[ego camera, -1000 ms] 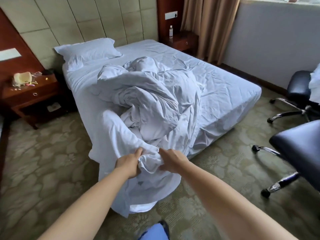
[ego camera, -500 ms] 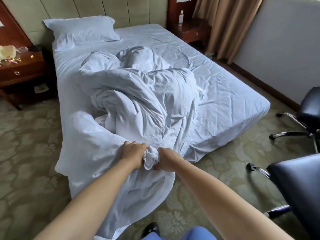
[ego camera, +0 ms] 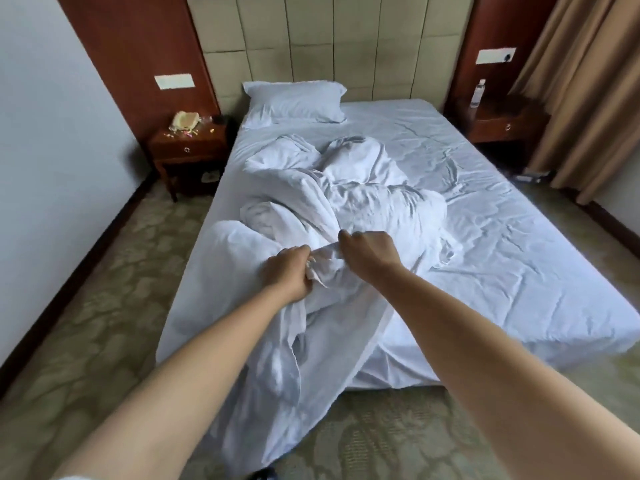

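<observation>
Head-worn camera looks forward and down along the bed [ego camera: 519, 271] toward the headboard [ego camera: 346, 46].

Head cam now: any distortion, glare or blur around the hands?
Head view: wide-angle bending slants the white wall and beige curtain; soft daylight, no glare; the left hand and right hand gripping the crumpled white duvet look sharp; frame corners look softer.

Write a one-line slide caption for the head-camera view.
The left hand and right hand grip a bunched edge of the duvet at the foot of the bed; one pillow at its head.
</observation>
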Tool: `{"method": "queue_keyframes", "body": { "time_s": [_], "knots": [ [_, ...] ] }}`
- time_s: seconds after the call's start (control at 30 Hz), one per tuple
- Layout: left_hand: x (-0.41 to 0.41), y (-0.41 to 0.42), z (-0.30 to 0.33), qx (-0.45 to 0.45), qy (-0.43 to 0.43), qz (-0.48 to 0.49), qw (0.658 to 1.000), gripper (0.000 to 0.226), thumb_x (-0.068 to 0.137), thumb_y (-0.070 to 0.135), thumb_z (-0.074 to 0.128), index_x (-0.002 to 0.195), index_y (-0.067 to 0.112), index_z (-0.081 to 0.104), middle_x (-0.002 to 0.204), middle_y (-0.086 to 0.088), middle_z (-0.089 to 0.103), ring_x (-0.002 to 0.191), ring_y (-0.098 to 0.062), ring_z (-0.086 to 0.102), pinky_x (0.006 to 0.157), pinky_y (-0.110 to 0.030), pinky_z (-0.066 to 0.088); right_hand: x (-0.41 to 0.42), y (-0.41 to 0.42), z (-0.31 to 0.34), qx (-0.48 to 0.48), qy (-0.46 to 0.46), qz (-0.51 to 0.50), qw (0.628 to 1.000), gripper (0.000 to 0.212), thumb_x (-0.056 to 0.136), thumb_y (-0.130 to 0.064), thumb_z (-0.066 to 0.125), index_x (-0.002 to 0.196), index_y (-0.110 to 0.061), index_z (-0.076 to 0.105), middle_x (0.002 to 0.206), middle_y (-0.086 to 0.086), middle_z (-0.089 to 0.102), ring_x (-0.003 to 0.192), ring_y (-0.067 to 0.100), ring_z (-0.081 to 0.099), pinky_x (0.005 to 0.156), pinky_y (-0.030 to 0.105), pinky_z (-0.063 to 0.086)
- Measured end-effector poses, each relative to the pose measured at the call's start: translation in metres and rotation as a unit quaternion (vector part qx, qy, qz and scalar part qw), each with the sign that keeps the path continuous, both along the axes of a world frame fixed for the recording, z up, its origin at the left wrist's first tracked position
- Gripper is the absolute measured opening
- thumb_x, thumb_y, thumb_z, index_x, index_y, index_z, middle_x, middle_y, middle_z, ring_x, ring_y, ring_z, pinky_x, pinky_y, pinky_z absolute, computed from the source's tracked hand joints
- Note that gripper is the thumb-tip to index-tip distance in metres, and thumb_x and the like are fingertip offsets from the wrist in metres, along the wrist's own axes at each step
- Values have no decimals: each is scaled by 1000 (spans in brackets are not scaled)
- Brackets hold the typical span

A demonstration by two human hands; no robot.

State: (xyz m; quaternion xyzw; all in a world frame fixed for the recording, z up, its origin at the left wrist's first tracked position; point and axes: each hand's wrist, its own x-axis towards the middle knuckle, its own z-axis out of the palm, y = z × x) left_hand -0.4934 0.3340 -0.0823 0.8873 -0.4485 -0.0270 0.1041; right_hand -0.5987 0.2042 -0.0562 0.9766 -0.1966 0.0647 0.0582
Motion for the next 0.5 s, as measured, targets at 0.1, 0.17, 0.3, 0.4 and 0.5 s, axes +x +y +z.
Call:
{"method": "queue_keyframes", "body": {
  "time_s": [0.1, 0.17, 0.3, 0.4, 0.5],
  "knots": [
    [-23, -6, 14, -67, 38, 2, 997, 19, 76, 11, 54, 95, 11, 50, 107, -12, 61, 102, -35, 57, 77, -39, 48, -13, -13, 14, -113, -54, 35, 992, 27, 59, -15, 80, 78, -10, 62, 62, 9, 63, 52, 29, 64, 45, 24, 33],
    [-30, 8, 8, -46, 65, -15, 997, 25, 75, 5, 52, 100, 9, 52, 110, -13, 60, 105, -35, 56, 81, -37, 48, -19, -8, 7, -109, -63, 62, 990, 37, 38, -16, 87, 62, -12, 59, 47, 5, 54, 36, 25, 55, 38, 19, 29],
    [-20, 68, -15, 100, 51, -41, 993, 55, 79, -4, 50, 132, 15, 50, 133, -7, 48, 125, -27, 43, 99, -35, 42, -17, 35, -28, 7, 68, 148, 987, 24, 86, -15, 55, 110, -11, 55, 98, 11, 65, 90, 32, 65, 62, 32, 40],
    [1, 113, -11, 214, -4, -26, 977, 58, 86, -1, 49, 139, 23, 44, 148, -5, 32, 135, -27, 32, 103, -36, 38, -1, 74, -40, 143, 149, 158, 966, 36, 86, -16, 53, 121, -16, 48, 113, 11, 62, 105, 32, 61, 72, 31, 39],
    [33, 144, 10, 173, -213, 17, 961, 59, 67, 8, 75, 123, 18, 59, 130, -12, 51, 107, -30, 57, 76, -35, 51, 29, 107, -34, 247, 124, 143, 950, 51, 82, -33, 65, 127, -19, 47, 119, 8, 60, 109, 30, 58, 75, 29, 38]
  ]
}}
